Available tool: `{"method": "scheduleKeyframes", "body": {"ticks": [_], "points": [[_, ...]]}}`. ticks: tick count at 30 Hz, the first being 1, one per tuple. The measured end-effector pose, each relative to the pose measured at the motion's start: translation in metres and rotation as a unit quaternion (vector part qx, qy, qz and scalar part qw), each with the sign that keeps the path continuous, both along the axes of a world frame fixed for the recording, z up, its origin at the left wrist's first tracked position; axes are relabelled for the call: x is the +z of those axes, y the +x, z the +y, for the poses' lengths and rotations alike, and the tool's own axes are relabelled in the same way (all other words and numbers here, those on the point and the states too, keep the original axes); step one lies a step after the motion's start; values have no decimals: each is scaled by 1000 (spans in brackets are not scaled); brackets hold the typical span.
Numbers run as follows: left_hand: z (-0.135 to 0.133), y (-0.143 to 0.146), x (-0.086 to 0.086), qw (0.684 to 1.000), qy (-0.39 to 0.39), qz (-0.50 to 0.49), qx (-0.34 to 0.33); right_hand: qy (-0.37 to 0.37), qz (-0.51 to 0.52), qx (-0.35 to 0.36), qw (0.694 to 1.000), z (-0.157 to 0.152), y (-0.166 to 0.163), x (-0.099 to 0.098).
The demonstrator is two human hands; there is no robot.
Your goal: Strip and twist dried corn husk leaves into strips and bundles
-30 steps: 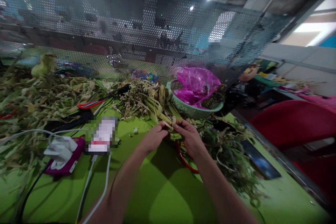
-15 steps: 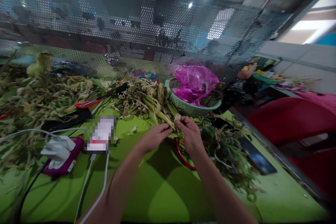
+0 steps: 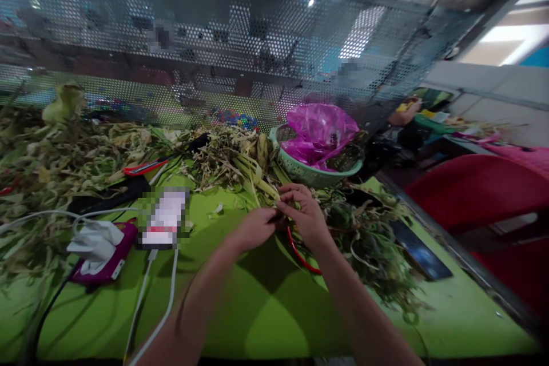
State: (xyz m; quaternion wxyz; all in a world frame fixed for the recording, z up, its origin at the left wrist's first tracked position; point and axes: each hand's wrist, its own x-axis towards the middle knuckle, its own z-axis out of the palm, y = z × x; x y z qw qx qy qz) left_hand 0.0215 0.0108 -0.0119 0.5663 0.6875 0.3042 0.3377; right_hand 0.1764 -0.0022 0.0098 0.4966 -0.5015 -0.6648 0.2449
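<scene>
My left hand (image 3: 257,226) is closed over the green table, its fingertips meeting those of my right hand. What it pinches is hidden. My right hand (image 3: 305,217) has its thumb and fingers closed at the near end of a pale yellow-green leaf strip (image 3: 266,187). The strip runs back toward a heap of dried leaves and stalks (image 3: 223,154). Just below my fingers a red curved band (image 3: 302,257) lies on the table. Greener, wilted plant stems (image 3: 373,257) are spread to the right of my right hand.
Behind my hands a green basket (image 3: 317,176) holds a purple plastic bag (image 3: 321,131). To the left lie a phone (image 3: 165,220) with cables, a purple power strip (image 3: 124,251) and a red-edged cutter (image 3: 146,167). A dark phone (image 3: 420,249) lies right, near a red chair (image 3: 476,200).
My right hand has shifted slightly left, its fingers now over the leaf strip's end. The pale piece seen at its fingertips before is out of sight. My left hand has turned slightly.
</scene>
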Motion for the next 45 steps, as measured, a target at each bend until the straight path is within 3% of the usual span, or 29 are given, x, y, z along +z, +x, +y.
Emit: {"method": "scheduleKeyframes", "body": {"ticks": [4,8,12,22,28,32,36,41,45], "points": [[-2,2,5,998,-42,-40,-2,8,32,-21,999,1,0,1],[-2,-1,10,975,-162,-127,85,39,13,-74,996,0,2,7],[0,-6,10,939,-235,-210,140,-23,7,-72,997,0,2,5],[1,-7,11,960,-181,-150,153,-48,12,-18,999,-2,-5,6],[1,-7,19,941,-237,-180,162,-38,20,-50,998,-3,-9,7],[2,-7,19,940,-231,-185,171,-40,37,-73,996,-1,-6,3],[5,-6,9,933,-203,-207,211,34,1,-114,993,-4,-4,2],[4,-3,2,935,-180,-226,206,-13,-88,-13,996,-9,-18,-1],[2,-3,6,937,-184,-222,199,-45,-76,8,996,-9,-24,-7]]}}
